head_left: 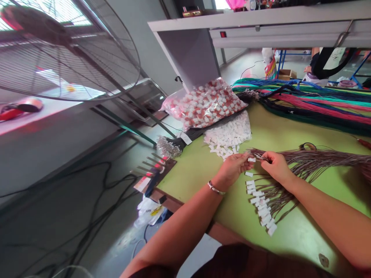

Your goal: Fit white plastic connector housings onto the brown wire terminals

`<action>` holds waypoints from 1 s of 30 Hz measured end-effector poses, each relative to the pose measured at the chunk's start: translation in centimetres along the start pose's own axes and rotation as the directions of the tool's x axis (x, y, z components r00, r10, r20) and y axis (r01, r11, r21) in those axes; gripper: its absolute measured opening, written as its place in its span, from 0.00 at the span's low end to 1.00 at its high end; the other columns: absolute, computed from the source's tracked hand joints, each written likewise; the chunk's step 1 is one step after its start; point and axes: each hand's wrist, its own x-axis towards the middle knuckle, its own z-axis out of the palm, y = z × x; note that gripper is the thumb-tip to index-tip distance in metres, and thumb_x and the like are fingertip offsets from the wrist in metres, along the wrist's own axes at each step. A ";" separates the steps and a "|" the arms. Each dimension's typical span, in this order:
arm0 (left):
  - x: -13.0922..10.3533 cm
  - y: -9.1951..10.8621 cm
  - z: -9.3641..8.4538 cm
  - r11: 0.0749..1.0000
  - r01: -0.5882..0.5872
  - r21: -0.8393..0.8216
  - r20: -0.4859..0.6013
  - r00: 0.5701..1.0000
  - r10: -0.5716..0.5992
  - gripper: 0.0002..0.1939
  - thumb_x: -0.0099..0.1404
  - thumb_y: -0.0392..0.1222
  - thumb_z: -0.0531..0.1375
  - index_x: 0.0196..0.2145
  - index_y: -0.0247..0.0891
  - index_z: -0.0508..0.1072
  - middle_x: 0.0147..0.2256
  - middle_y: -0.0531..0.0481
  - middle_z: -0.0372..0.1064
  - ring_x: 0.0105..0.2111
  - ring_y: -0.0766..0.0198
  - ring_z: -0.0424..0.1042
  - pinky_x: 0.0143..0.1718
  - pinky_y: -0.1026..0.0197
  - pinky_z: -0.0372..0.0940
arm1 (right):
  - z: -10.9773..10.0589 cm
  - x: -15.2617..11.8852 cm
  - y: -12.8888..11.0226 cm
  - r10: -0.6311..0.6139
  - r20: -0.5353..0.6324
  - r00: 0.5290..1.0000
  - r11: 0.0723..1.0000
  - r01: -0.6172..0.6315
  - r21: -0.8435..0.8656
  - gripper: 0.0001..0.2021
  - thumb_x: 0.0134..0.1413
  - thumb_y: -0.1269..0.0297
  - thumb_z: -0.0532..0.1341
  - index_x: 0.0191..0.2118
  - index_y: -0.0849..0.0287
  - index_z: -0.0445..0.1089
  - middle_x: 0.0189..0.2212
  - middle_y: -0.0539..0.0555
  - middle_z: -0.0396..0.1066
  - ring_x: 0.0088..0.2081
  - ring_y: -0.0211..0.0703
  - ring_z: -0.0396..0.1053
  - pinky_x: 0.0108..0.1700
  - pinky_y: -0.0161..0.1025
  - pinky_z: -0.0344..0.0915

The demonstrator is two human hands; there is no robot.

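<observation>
My left hand (238,166) pinches a small white plastic connector (251,159) between thumb and fingers. Just to its right, my right hand (275,166) is closed on thin brown wires (259,156), whose ends point at the connector. Whether the wire ends sit inside the connector is too small to tell. Beneath my hands, a row of brown wires with white connectors (263,208) on their ends lies on the green table (197,189). A long bundle of brown wires (324,157) stretches off to the right. Loose white connectors (228,135) spill from a clear bag beyond my left hand.
A clear bag of white and orange parts (211,104) lies at the back. Black wire bundles (199,131) run beneath it. Coloured wires (313,100) cover the far right. A tape roll (307,146) lies beyond my right hand. A pronged rack (155,166) and a large fan (69,50) stand left.
</observation>
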 end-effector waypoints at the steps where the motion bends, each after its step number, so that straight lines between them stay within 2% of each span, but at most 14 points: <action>1: 0.0 0.0 0.0 1.000 0.005 0.000 -0.009 1.000 -0.005 0.12 0.52 0.42 0.67 0.29 0.28 0.75 0.23 0.46 0.73 0.22 0.70 0.70 0.27 0.67 0.66 | 0.0 0.0 0.0 -0.005 0.002 1.000 1.000 0.005 -0.006 0.04 0.39 0.65 0.56 0.22 0.60 0.63 0.17 0.46 0.59 0.21 0.33 0.53 0.24 0.33 0.52; 4: 0.1 0.0 -0.1 1.000 0.010 -0.006 -0.037 0.999 -0.010 0.08 0.49 0.37 0.68 0.27 0.29 0.75 0.24 0.48 0.73 0.23 0.70 0.70 0.29 0.67 0.66 | 0.0 -0.1 0.0 -0.010 -0.007 1.000 1.000 0.010 0.003 0.05 0.40 0.64 0.56 0.22 0.60 0.63 0.17 0.46 0.59 0.21 0.33 0.53 0.24 0.33 0.52; 8: 0.1 0.0 -0.3 1.000 -0.010 -0.030 -0.027 1.000 0.009 0.09 0.46 0.33 0.69 0.26 0.29 0.75 0.26 0.49 0.73 0.26 0.70 0.72 0.33 0.67 0.66 | -0.1 -0.1 -0.2 0.010 -0.004 1.000 1.000 -0.009 0.021 0.05 0.39 0.64 0.56 0.21 0.59 0.63 0.16 0.46 0.58 0.20 0.33 0.53 0.24 0.33 0.52; 15: 0.0 0.0 -0.6 0.999 -0.043 -0.006 0.010 0.999 0.043 0.13 0.40 0.33 0.71 0.26 0.31 0.73 0.24 0.51 0.73 0.26 0.69 0.72 0.33 0.66 0.66 | -0.2 0.0 -0.7 0.058 0.033 0.998 0.997 -0.060 0.053 0.07 0.37 0.62 0.56 0.20 0.60 0.63 0.16 0.46 0.58 0.20 0.32 0.51 0.23 0.33 0.50; 23: 0.2 -0.4 -0.6 0.984 -0.158 0.087 0.061 0.986 0.153 0.12 0.42 0.35 0.70 0.24 0.32 0.72 0.26 0.51 0.72 0.25 0.71 0.69 0.32 0.65 0.64 | -0.3 -0.1 -0.9 0.054 0.056 0.997 0.999 -0.053 -0.011 0.05 0.38 0.64 0.54 0.20 0.60 0.62 0.16 0.46 0.57 0.20 0.32 0.51 0.23 0.32 0.50; 25: 0.2 -0.5 -0.5 0.951 -0.239 0.194 0.068 0.971 0.230 0.10 0.43 0.35 0.69 0.23 0.33 0.72 0.26 0.51 0.72 0.26 0.70 0.69 0.32 0.64 0.64 | -0.2 -0.2 -0.7 0.028 0.061 0.998 0.997 -0.023 -0.072 0.05 0.38 0.65 0.55 0.21 0.60 0.63 0.16 0.46 0.59 0.20 0.32 0.53 0.23 0.32 0.51; 28: 0.1 -0.9 -0.3 0.809 -0.404 0.427 0.094 0.909 0.405 0.04 0.45 0.32 0.67 0.19 0.35 0.73 0.26 0.50 0.71 0.29 0.67 0.69 0.35 0.63 0.64 | -0.2 -0.1 -0.4 -0.011 0.079 0.997 0.990 0.022 -0.138 0.04 0.39 0.66 0.56 0.22 0.60 0.65 0.17 0.47 0.62 0.21 0.33 0.55 0.24 0.32 0.53; 30: 0.2 -1.3 -0.3 0.751 -0.448 0.485 0.107 0.883 0.458 0.04 0.46 0.31 0.65 0.19 0.35 0.74 0.27 0.49 0.72 0.30 0.66 0.70 0.36 0.63 0.65 | -0.4 0.0 -0.3 -0.015 0.105 0.994 0.988 0.031 -0.153 0.05 0.40 0.64 0.56 0.23 0.60 0.66 0.18 0.48 0.64 0.21 0.33 0.56 0.25 0.32 0.53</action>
